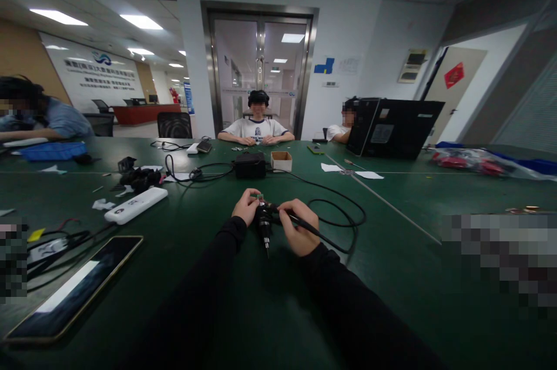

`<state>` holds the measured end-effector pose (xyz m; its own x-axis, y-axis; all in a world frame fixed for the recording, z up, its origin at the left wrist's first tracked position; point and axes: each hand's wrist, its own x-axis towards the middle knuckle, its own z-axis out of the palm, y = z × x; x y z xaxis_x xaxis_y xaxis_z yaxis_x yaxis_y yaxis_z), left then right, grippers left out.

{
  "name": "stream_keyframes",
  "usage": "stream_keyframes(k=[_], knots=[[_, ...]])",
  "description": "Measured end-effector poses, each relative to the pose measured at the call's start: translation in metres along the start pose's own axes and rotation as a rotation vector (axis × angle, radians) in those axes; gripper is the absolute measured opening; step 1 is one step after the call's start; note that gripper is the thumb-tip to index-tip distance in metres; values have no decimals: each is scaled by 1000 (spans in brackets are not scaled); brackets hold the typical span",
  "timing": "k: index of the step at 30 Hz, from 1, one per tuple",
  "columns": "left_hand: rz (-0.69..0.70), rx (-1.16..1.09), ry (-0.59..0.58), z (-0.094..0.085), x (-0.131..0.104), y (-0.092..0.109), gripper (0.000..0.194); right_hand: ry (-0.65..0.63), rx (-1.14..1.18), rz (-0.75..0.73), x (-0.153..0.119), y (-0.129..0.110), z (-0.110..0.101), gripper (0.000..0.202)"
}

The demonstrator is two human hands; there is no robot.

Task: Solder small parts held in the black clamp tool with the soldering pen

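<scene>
My left hand (246, 207) is closed, its thumb and fingers pinching a small green circuit board (260, 196) at the middle of the table. Just below that board is a black tool with a silver pointed tip (264, 225), its tip towards me; its exact kind is unclear. My right hand (301, 226) is wrapped round a slim black soldering iron (300, 220), held like a pen with its front end by the black tool and the board. Whether the iron touches the board is too small to tell. A black cable (337, 247) trails from the iron's rear.
A black box (249, 166) with cables and a small open carton (281, 161) stand ahead. On the left are a white power strip (137, 206), a phone (76, 289) and tangled wires. A black case (394, 127) stands at the far right. Other people sit around the table.
</scene>
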<state>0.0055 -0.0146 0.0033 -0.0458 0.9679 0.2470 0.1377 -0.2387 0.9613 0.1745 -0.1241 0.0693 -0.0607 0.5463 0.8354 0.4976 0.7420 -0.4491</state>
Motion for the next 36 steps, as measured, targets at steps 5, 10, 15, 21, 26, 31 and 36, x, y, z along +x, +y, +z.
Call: stream_keyframes(k=[5,10,15,21,26,31,36], knots=[[13,-6,0,1,-2,4,21,-4,-2,8,0,0,1,16],[-6,8,1,0,1,0,21,11,-6,19,0,2,0,15],[-32,38,28,0,-2,3,20,27,-21,25,1,4,-1,14],[-57,111,31,0,-6,9,20,28,-22,21,2,2,-2,15],[-25,261,35,-3,-8,12,26,51,-24,35,1,8,-3,15],[76,360,201,-12,-22,29,18,65,-15,46,-1,15,-2,15],[123,518,-60,-32,-65,80,39,73,-4,33,1,14,-2,14]])
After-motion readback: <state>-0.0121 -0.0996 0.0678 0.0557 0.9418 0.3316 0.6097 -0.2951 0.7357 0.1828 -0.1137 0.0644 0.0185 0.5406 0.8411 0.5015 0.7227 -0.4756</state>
